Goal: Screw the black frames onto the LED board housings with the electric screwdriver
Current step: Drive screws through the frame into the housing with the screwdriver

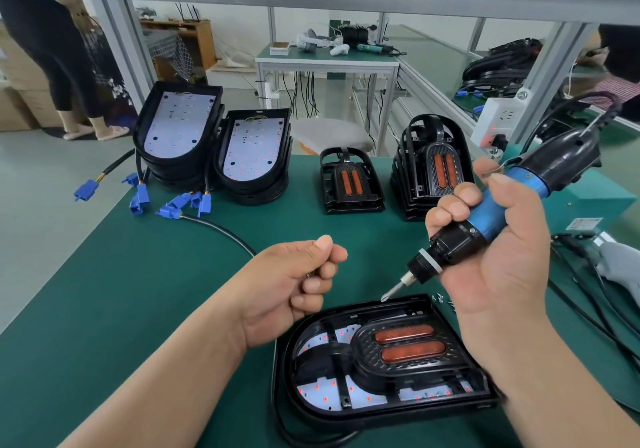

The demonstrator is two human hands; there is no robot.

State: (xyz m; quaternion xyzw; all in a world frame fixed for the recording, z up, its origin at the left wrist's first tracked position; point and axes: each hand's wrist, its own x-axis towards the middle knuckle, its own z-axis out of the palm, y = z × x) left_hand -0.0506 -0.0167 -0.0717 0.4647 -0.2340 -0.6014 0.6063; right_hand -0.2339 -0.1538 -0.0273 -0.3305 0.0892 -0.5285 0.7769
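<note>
An LED board housing [346, 402] lies on the green mat near me, with a black frame [398, 350] carrying two orange lenses set in it. My right hand [491, 257] grips the blue-and-black electric screwdriver [485, 222]. Its bit tip [383, 298] hovers at the housing's far edge. My left hand [298, 278] is curled above the mat left of the bit, pinching small screws [308, 275] between thumb and fingers. A few loose screws [441, 298] lie just beyond the housing.
Two stacks of open LED board housings [214, 146] with blue connectors [166, 202] stand at the back left. Black frames sit singly [349, 181] and stacked [433, 167] at the back middle. Cables [595, 309] run along the right. A person stands far left.
</note>
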